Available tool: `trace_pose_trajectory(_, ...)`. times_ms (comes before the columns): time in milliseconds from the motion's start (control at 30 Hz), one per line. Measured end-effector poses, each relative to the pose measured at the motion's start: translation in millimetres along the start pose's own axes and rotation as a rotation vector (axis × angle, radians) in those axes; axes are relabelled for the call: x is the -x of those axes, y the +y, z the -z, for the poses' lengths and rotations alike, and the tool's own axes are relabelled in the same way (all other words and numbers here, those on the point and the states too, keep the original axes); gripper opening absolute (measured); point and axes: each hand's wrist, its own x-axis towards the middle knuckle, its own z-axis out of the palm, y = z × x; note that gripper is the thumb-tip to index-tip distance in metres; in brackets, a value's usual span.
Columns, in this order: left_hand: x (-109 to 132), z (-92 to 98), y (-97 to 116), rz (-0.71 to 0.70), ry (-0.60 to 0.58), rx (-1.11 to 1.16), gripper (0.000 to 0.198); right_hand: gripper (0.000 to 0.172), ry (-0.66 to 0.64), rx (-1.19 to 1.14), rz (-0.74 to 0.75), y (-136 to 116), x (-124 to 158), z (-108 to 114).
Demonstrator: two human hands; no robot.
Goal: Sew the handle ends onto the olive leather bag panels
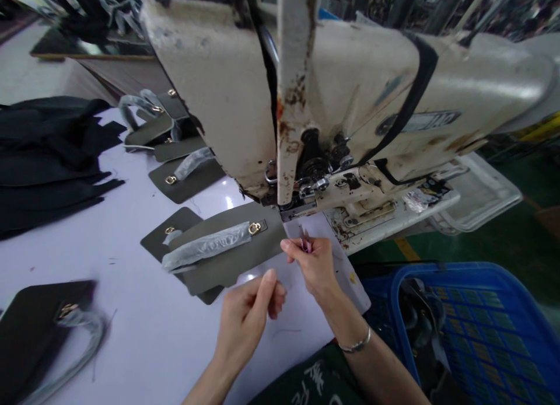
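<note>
My right hand (315, 266) holds a small pair of pink-handled scissors (306, 241), blades pointing up toward the sewing machine (227, 90). My left hand (249, 311) is closed, thumb pressed over curled fingers; whatever it may hold is hidden. Just beyond it lies a grey-green bag panel (231, 250), its right end by the machine's presser foot. A handle wrapped in clear plastic (205, 247) lies across this panel, joined to a gold ring fitting (254, 227). Another grey-green panel (160, 236) shows partly underneath.
More grey-green bag pieces (192, 174) with wrapped handles lie at the back. Black pieces (44, 154) are heaped far left, and a dark panel (39, 323) sits front left. A blue basket (464, 271) holding dark pieces stands at my right, below a clear plastic tray (490, 195).
</note>
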Motion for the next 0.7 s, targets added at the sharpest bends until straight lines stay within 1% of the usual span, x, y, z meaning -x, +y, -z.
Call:
trace_pose_trajectory(67,11.4,19.9,0.6,-0.295,0.253,-0.341,0.026,0.031,0.009,-0.083,-0.017,0.6,-1.7,-1.3)
trace_pose_trajectory(100,12.3,28.5,-0.4,-0.407,0.348,-0.476,0.017,0.031,0.008,-0.112,-0.025,0.2,-2.2,-1.7)
trace_pose_trajectory(133,9.7,35.7,-2.0,-0.474,0.389,-0.589,0.019,0.031,0.003,-0.13,-0.032,-0.4,-2.3,-2.1)
trace_pose_trajectory(167,3.8,41.4,-3.7,-0.502,0.384,-0.684,0.026,0.03,-0.003,-0.145,-0.035,-1.2,-2.2,-2.5)
trace_pose_trajectory(233,-15.5,48.5,-5.8,-0.488,0.299,-0.826,0.042,0.031,-0.015,-0.174,-0.05,-3.0,-1.7,-3.3)
trace_pose_trajectory(300,-39.8,51.9,-3.7,-0.494,0.212,-0.908,0.058,0.032,-0.019,-0.215,-0.079,-4.3,-1.3,-4.6)
trace_pose_trajectory(367,-63.7,53.9,3.3,-0.545,0.162,-0.948,0.067,0.032,-0.018,-0.251,-0.102,-4.4,-1.2,-6.1)
trace_pose_trajectory(400,-74.4,54.9,8.1,-0.572,0.142,-0.969,0.067,0.032,-0.016,-0.259,-0.105,-3.8,-1.5,-6.7)
trace_pose_trajectory(467,-92.1,56.8,17.8,-0.591,0.083,-1.026,0.061,0.031,-0.014,-0.254,-0.1,-0.9,-2.3,-7.2)
trace_pose_trajectory(567,-108.8,58.7,27.7,-0.555,-0.011,-1.105,0.05,0.031,-0.013,-0.221,-0.072,5.5,-4.3,-6.2)
trace_pose_trajectory(600,-112.0,58.8,29.3,-0.546,-0.024,-1.12,0.048,0.031,-0.015,-0.212,-0.06,7.4,-5.1,-5.8)
trace_pose_trajectory(700,-116.8,58.4,31.1,-0.56,-0.002,-1.15,0.045,0.032,-0.017,-0.201,-0.035,10.9,-7.8,-5.2)
